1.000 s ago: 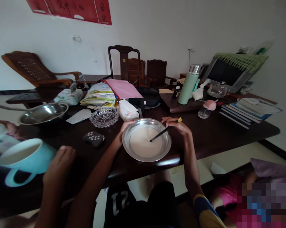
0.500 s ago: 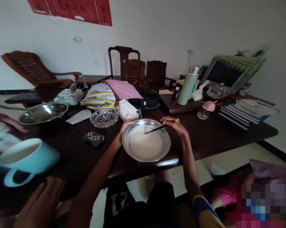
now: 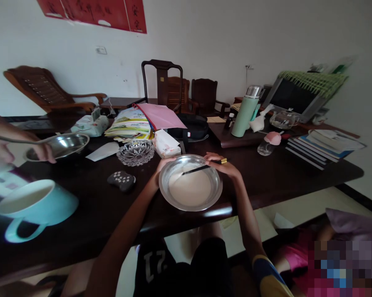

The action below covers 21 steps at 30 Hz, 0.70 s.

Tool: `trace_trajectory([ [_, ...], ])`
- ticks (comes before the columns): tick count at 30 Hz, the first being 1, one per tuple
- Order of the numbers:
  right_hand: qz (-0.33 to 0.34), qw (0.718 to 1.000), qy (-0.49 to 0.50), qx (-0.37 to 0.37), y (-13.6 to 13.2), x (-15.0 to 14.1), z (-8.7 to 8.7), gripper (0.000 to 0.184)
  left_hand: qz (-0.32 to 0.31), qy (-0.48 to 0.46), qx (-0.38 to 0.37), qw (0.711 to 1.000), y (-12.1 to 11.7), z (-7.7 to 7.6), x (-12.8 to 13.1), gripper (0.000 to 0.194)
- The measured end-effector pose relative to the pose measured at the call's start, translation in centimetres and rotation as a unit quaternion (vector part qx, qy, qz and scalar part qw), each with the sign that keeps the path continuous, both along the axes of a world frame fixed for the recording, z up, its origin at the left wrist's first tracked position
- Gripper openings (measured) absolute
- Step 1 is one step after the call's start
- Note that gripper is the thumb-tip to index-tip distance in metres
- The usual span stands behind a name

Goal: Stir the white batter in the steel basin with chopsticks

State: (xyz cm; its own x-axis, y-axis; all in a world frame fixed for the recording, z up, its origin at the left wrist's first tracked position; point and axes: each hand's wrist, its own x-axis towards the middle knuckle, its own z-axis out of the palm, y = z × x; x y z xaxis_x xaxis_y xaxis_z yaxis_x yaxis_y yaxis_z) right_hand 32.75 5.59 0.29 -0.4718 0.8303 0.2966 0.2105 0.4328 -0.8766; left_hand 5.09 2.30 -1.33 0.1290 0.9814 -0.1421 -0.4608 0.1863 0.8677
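Note:
A steel bowl [image 3: 173, 197] of white batter sits near the front edge of the dark table [image 3: 285, 173]. My left hand [image 3: 163, 164] is closed on the bowl's far left rim. My right hand [image 3: 220, 166] is at the far right rim, fingers pinched on dark chopsticks [image 3: 196, 169] with a yellow end. The chopsticks lie nearly flat across the bowl, tips in the batter at the far left side.
Another person's hand [image 3: 42, 151] is by a steel basin [image 3: 62, 145] at the left. A light blue mug [image 3: 34, 206], a dotted black remote [image 3: 121, 180], a glass ashtray [image 3: 135, 152], a tissue pack [image 3: 165, 143], a green flask [image 3: 245, 111] and stacked books [image 3: 322, 145] stand around.
My right hand has swung the chopsticks from the bowl's middle to its far left side. A hand low at the left has dropped out of view; another reached in by the basin.

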Motion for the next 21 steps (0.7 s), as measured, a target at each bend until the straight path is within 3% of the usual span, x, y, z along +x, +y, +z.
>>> trace_trajectory([
  [5, -0.05, 0.997, 0.043, -0.028, 0.7, 2.5, 0.8, 0.025, -0.004, -0.007, 0.0, 1.0, -0.7, 0.4, 0.0, 0.011],
  [9, 0.032, 0.997, 0.038, -0.059, -0.1, 3.0, 1.5, 0.031, -0.004, -0.009, -0.014, 1.0, -0.7, 0.5, 0.1, 0.007],
  [13, 0.106, 0.994, -0.003, -0.033, -0.9, 1.3, 1.1, 0.034, 0.01, -0.011, 0.004, 1.0, -0.4, 0.4, 0.2, 0.005],
  [17, 0.049, 0.999, -0.001, -0.024, -0.6, -0.3, 0.0, 0.038, -0.011, 0.005, -0.014, 1.0, -0.3, 0.5, 0.2, 0.006],
  [21, -0.027, 0.999, 0.01, -0.014, 0.4, 0.5, 0.0, 0.032, -0.008, 0.001, -0.003, 1.0, -0.3, 0.3, 0.1, 0.008],
])
